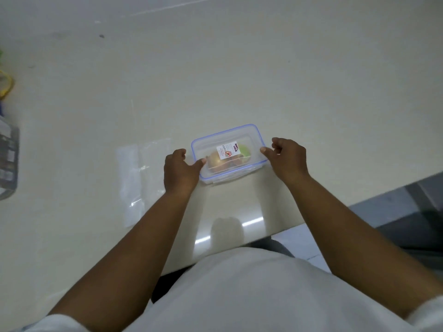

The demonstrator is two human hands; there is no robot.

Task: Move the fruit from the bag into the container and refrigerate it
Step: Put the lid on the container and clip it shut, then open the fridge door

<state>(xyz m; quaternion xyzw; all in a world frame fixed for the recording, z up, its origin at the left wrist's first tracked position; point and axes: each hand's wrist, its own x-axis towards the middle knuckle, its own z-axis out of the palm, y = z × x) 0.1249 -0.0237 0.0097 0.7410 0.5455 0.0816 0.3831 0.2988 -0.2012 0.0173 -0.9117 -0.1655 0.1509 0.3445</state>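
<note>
A clear rectangular container (249, 135) with a blue-rimmed lid and a white label sits on the pale counter. Through the lid I see fruit (244, 152), brownish and green pieces. My left hand (179, 171) rests at the container's left end, thumb pressing on the lid's edge. At the right end, my right hand (287, 156) has its thumb touching the lid's corner and its fingers curled. The flat, clear plastic bag (139, 178) lies on the counter just left of my left hand; it looks empty.
The counter (215, 68) stretches far ahead and to the left. A dark-labelled object (8, 161) and a yellow-green item (6, 85) sit at the far left edge. The counter's front edge runs diagonally at right, with grey floor (393, 212) beyond.
</note>
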